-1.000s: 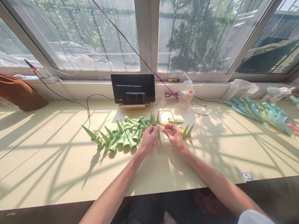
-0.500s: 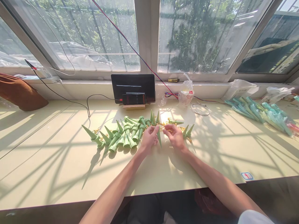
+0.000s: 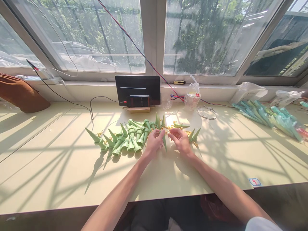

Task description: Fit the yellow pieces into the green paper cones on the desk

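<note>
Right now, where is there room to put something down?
Bare: the pale yellow tabletop left of the green plastic cones, in front of the brown fabric bundle; and between the right forearm and teal plastic-wrapped bundles. Crowded: the middle, with cones, small yellow pieces, left hand and right hand.

Pale table (image 3: 60,179), grey-framed windows (image 3: 202,35), foliage (image 3: 192,19) outside, strong sunlight, barred shadows

pale sleeve (image 3: 261,224), dark legwear (image 3: 149,215), both forearms (image 3: 119,195) bare
</note>
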Tool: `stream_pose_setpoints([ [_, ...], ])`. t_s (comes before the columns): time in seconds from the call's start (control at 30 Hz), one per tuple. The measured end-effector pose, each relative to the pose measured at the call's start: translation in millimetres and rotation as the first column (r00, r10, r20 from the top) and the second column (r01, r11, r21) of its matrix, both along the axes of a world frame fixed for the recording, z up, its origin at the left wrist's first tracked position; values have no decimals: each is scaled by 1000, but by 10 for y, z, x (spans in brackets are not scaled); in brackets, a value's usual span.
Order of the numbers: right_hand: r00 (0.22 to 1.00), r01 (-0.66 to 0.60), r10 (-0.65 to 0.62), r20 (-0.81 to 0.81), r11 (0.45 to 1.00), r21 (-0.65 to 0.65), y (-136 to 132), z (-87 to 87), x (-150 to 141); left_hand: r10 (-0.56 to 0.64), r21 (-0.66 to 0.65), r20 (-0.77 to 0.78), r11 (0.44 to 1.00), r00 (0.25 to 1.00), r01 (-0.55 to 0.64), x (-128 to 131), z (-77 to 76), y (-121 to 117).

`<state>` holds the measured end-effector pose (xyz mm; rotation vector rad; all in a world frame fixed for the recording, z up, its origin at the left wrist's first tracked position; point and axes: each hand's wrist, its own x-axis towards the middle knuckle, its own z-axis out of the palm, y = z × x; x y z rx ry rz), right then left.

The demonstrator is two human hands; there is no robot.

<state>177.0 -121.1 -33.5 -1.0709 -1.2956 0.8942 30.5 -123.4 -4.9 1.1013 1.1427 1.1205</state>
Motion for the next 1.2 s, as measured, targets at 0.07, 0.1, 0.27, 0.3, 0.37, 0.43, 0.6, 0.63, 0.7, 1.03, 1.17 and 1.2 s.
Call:
stream_pose_setpoints([
  [0.07, 1000, -4, 4, 3, 1000, 3, -4, 8, -4, 1, 8, 2, 1000, 1000, -1, 0, -10, 7],
  [0.1, 1000, -9, 9, 6, 1000, 2, -5, 8, -4, 2, 12, 4, 1000, 1000, -2, -1, -16, 12],
  [0.27, 999, -21, 21, 49, 1000, 1, -12, 4, -2, 10, 19, 6, 1000, 1000, -10, -3, -34, 27],
  [0.3, 998, -23, 23, 59, 1000, 0, -14, 5, -1, 10, 19, 7, 1000, 1000, -11, -4, -34, 28],
  [0.37, 997, -23, 24, 75, 1000, -9, -20, 12, -1, 7, 19, 9, 1000, 1000, -7, -6, -30, 28],
  [0.43, 996, -18, 20, 84, 1000, -25, -26, 19, -1, -1, 20, 16, 1000, 1000, 0, -8, -28, 26],
  [0.6, 995, -17, 23, 92, 998, -62, -37, 26, 3, -5, 35, 5, 999, 1000, 4, -12, -32, 26],
  [0.63, 995, -21, 27, 94, 998, -67, -40, 27, 3, -2, 40, -2, 999, 1000, 2, -13, -33, 26],
  [0.7, 995, -26, 33, 98, 997, -74, -47, 34, -1, 1, 51, -11, 999, 1000, 0, -13, -34, 28],
  [1.03, 991, -54, 68, 116, 991, -124, -61, 72, -8, 4, 73, -26, 997, 1000, -2, -24, -87, 39],
  [1.17, 990, -54, 72, 123, 988, -144, -49, 55, 2, 2, 75, -44, 997, 999, 2, -29, -87, 41],
  [1.2, 989, -55, 74, 125, 987, -148, -46, 49, 5, -2, 72, -47, 997, 999, 6, -28, -82, 39],
])
